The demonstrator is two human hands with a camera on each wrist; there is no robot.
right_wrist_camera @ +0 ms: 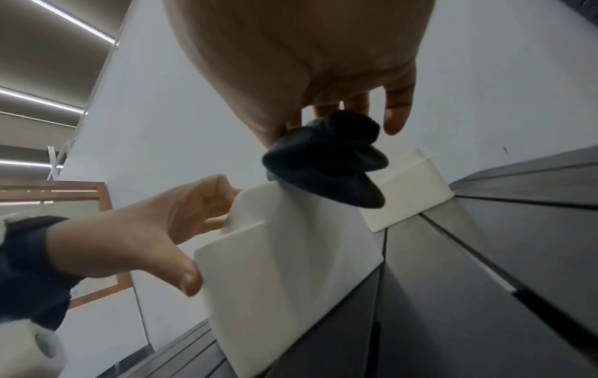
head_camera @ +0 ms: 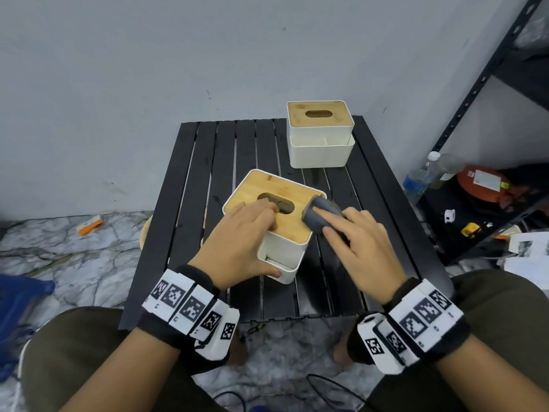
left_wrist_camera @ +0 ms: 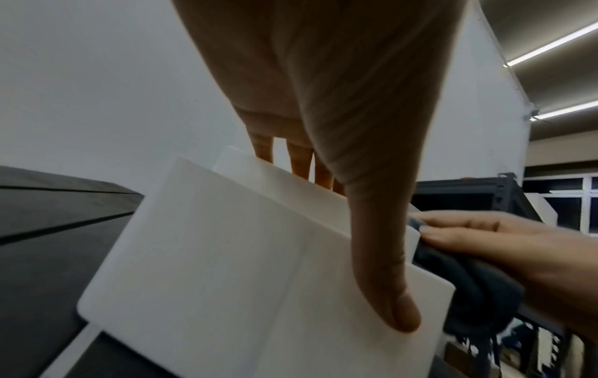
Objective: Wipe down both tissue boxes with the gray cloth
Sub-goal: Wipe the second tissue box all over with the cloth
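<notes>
Fingers (head_camera: 328, 217) of the right hand (head_camera: 361, 242) lie nearly straight over the gray cloth (head_camera: 319, 214), pressing its bunched wad against the right edge of the wooden lid, while the right wrist view shows the thumb tucked under the wad, so the cloth is pinched rather than merely pushed. The left hand (head_camera: 240, 242) spreads over the near tissue box (head_camera: 285, 251) at the centre of the head view, fingertips on the lid beside the oval slot and thumb hooked down the white front wall, a loose clamp that steadies the box. That box sits skewed on the black slatted worktop (head_camera: 208, 162). The far tissue box (head_camera: 320, 133) stands in the upper middle of the frame, well apart from both hands. By my reading the first box is being wiped, at the lid edge and right side. The next move probably calls for drawing the cloth across the rest of the lid and down the walls, the left hand shifting its hold so no face is missed, before going on to the far box.
</notes>
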